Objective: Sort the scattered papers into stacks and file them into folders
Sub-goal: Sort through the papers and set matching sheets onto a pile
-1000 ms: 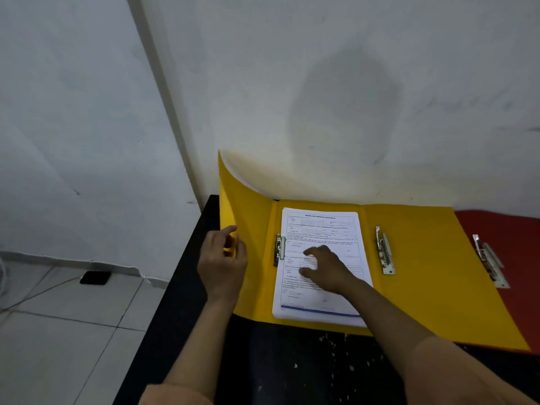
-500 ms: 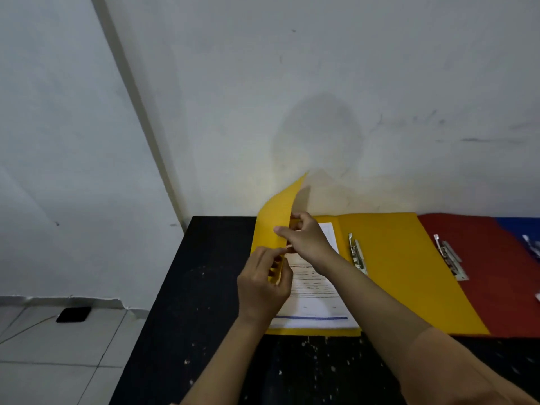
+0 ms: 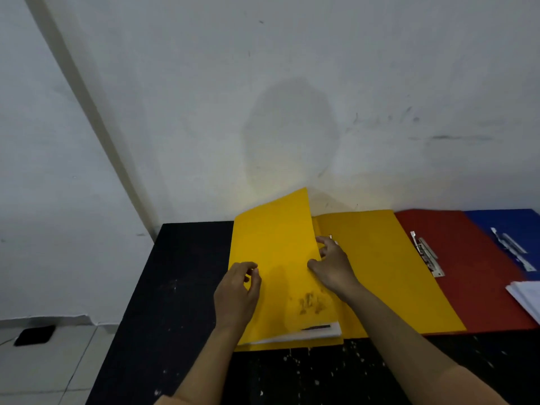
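A: Yellow folder (image 3: 271, 258) — where is it, how does it lie?

B: On the black table (image 3: 175, 287), at the end nearest the white wall's (image 3: 263, 97) corner. Long axis runs from the table's near edge toward the wall. Cover is swung over the paper stack (image 3: 315, 334), not yet flat; its free edge is raised, far corner pointing up at the wall.

A: Hands?

B: Right hand (image 3: 333, 267) pinches the cover's free edge, thumb on top, fingers behind. Left hand (image 3: 236, 290) sits at the cover's left edge, fingers loosely curled; whether it actually holds the card, cannot tell.

A: Surfaces?

B: Folder is matte, stiff card, rectangular, smudged dark near its lower part. Paper shows only as a thin white edge with a dark strip at the near end. Table is black, flecked with pale specks.

A: Beside the folder?

B: To its right a second yellow folder (image 3: 388, 273), lying open, then a red folder (image 3: 473, 273) with a metal clip (image 3: 426, 252), then a blue folder (image 3: 514, 229). Loose white sheets (image 3: 526, 296) lie on the red one's right end.
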